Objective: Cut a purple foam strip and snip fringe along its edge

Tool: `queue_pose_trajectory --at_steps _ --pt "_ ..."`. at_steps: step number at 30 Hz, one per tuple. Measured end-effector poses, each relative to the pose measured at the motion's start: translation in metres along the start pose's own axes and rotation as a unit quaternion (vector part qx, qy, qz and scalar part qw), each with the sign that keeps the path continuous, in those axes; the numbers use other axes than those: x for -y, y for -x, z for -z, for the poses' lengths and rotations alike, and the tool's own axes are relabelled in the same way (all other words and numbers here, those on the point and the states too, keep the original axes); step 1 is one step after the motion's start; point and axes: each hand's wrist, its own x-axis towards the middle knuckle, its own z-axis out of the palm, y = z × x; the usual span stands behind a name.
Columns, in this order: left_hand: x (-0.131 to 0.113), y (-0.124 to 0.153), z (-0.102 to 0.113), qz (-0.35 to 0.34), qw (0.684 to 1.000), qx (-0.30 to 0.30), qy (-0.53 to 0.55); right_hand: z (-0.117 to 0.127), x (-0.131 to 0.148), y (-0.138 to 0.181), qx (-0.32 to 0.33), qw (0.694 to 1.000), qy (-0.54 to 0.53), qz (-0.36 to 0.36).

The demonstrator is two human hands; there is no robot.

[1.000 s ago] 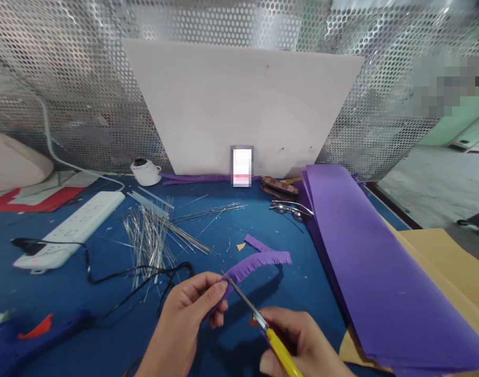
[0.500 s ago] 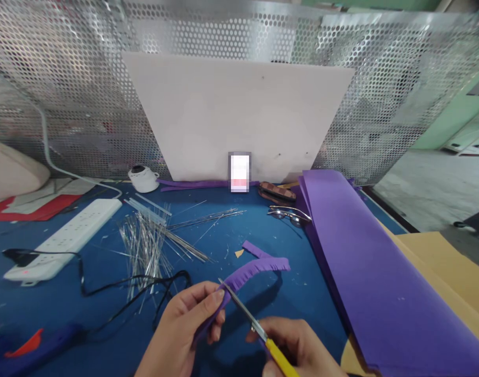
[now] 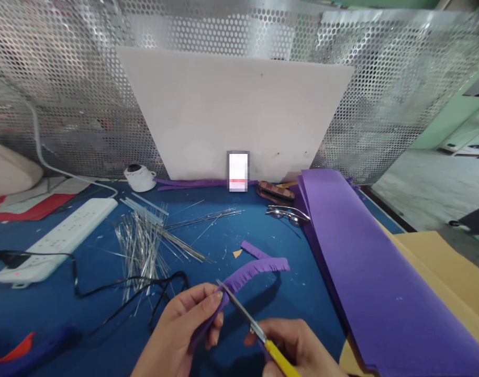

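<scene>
Between the thumb and fingers of my left hand (image 3: 192,319) is a purple strip (image 3: 258,267) with small cuts along one edge; its free end curves up and to the right. My right hand (image 3: 294,343) is closed round the yellow handle of a pair of scissors (image 3: 245,313). The blades lie across the strip right beside my left fingertips, and they look nearly closed. Beyond the strip, a short purple offcut (image 3: 253,247) and a small tan scrap (image 3: 237,253) rest on the blue table (image 3: 208,230).
Thin metal wires (image 3: 143,251), a black cord (image 3: 133,280) and a white power strip (image 3: 62,238) lie to the left. A blue glue gun (image 3: 46,345) is at lower left. Folded purple sheets (image 3: 365,251), glasses (image 3: 288,213) and a checked case (image 3: 276,192) are to the right. A white board (image 3: 239,104) stands behind.
The view has shifted slightly, so the objects on the left sit a little further left. My hands, the strip and the scissors keep nearly the same position.
</scene>
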Motion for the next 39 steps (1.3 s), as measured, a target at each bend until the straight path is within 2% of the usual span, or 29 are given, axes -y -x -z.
queue_pose_trajectory --at_steps 4,7,28,39 --pt "0.0 -0.002 0.001 -0.01 1.0 0.01 -0.008 0.0 0.023 -0.002 0.039 0.999 0.013 -0.009" --pt "0.002 -0.004 0.002 -0.019 0.999 0.017 -0.024 0.0 0.03 -0.005 0.043 0.998 0.051 0.004" --pt "0.004 -0.003 0.0 -0.018 1.0 -0.012 -0.018 0.001 0.026 -0.005 0.043 0.996 0.064 0.036" --pt "0.004 -0.005 -0.001 -0.019 1.0 -0.014 -0.019 0.002 0.025 -0.006 0.03 0.996 0.084 0.008"
